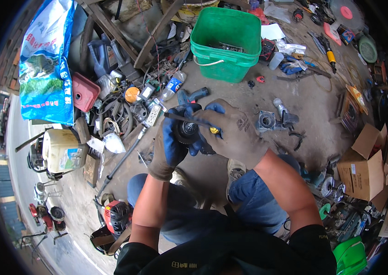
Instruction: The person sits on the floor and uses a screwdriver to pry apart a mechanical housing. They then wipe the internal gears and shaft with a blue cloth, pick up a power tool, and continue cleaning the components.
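Observation:
Both my hands wear grey-brown work gloves with blue palms and fingers, and they meet in front of my knees. My left hand is closed round a black, round machine part with a ridged middle. In the closed fingers of my right hand is a thin dark bar-shaped tool. It lies across the top of the round part and points left; its exact kind is unclear. A small yellow piece shows between the right fingers, perhaps part of that tool. The palms hide the rest.
A green bucket stands ahead, with metal parts inside. On the floor to the right lies a grey metal housing. Cables, bottles and scrap crowd the left, near a pale jerrycan. A cardboard box sits far right.

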`<state>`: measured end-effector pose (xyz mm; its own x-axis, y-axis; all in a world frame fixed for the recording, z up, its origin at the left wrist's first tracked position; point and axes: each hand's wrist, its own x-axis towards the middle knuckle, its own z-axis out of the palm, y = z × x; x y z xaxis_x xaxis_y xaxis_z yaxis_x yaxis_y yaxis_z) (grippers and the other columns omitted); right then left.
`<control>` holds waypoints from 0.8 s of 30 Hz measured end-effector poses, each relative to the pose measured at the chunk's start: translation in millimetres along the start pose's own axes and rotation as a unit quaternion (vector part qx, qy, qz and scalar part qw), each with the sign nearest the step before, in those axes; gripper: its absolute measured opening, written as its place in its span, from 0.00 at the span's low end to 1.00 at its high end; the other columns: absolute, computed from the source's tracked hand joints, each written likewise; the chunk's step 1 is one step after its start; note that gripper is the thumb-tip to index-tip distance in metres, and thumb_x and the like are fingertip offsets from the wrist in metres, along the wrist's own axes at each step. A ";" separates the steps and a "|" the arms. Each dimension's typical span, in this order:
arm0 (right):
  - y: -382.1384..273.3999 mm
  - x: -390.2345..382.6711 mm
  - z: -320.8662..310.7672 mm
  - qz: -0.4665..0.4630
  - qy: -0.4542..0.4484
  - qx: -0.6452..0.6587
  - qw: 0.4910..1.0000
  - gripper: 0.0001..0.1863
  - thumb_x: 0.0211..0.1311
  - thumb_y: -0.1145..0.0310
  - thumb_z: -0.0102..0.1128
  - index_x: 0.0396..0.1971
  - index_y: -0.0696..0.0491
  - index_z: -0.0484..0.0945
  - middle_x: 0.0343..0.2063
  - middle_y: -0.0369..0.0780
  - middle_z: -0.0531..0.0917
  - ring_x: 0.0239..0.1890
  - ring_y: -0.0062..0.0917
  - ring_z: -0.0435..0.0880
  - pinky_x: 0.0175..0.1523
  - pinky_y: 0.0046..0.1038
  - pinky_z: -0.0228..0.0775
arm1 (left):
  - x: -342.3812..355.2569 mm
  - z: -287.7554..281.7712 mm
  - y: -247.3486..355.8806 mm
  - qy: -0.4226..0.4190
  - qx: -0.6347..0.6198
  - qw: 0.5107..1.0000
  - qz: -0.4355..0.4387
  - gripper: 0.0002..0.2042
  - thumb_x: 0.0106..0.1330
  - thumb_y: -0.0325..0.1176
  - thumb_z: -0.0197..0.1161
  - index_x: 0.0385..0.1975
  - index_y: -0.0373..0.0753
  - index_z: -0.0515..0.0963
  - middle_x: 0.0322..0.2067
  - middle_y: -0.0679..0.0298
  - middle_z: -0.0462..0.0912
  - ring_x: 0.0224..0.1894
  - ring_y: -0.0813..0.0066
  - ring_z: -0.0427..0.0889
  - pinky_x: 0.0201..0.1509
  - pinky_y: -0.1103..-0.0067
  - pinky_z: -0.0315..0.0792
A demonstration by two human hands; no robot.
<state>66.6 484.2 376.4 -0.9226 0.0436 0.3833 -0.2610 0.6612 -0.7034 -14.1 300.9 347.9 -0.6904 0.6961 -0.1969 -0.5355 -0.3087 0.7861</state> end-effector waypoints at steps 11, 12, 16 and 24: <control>-6.8 -11.4 14.0 0.187 -0.021 0.145 0.971 0.15 0.61 0.70 0.66 0.45 0.63 0.82 0.35 0.54 0.86 0.41 0.47 0.89 0.45 0.42 0.80 | 8.4 -2.3 -9.4 0.092 0.524 0.794 0.293 0.17 0.67 0.21 0.60 0.56 0.33 0.78 0.44 0.56 0.82 0.44 0.63 0.83 0.47 0.73 0.78; -8.1 -13.0 15.0 0.218 -0.026 0.176 0.960 0.14 0.61 0.70 0.66 0.44 0.63 0.82 0.34 0.53 0.87 0.39 0.46 0.89 0.44 0.41 0.80 | 8.8 -0.9 -11.1 0.095 0.521 0.788 0.314 0.17 0.67 0.22 0.60 0.56 0.33 0.77 0.45 0.55 0.82 0.45 0.62 0.83 0.49 0.72 0.78; -10.0 -18.7 17.9 0.305 -0.052 0.314 0.898 0.13 0.63 0.71 0.64 0.44 0.63 0.83 0.29 0.49 0.88 0.33 0.36 0.91 0.40 0.36 0.81 | 9.2 7.0 -19.6 0.133 0.459 0.819 0.317 0.18 0.68 0.24 0.60 0.57 0.32 0.77 0.47 0.54 0.81 0.47 0.61 0.82 0.52 0.71 0.77; -11.2 -19.2 23.9 0.228 -0.071 0.376 0.895 0.11 0.62 0.73 0.64 0.42 0.63 0.84 0.32 0.42 0.89 0.32 0.21 0.88 0.38 0.26 0.80 | 4.7 7.9 -21.7 0.151 0.297 0.919 0.210 0.18 0.73 0.27 0.59 0.61 0.33 0.74 0.47 0.60 0.80 0.44 0.73 0.81 0.53 0.73 0.78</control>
<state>80.5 458.0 362.6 -0.9948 0.0501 -0.0881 0.0831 -0.0949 -0.9920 -1.9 316.0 334.6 -0.9274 0.3564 0.1135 0.1072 -0.0376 0.9935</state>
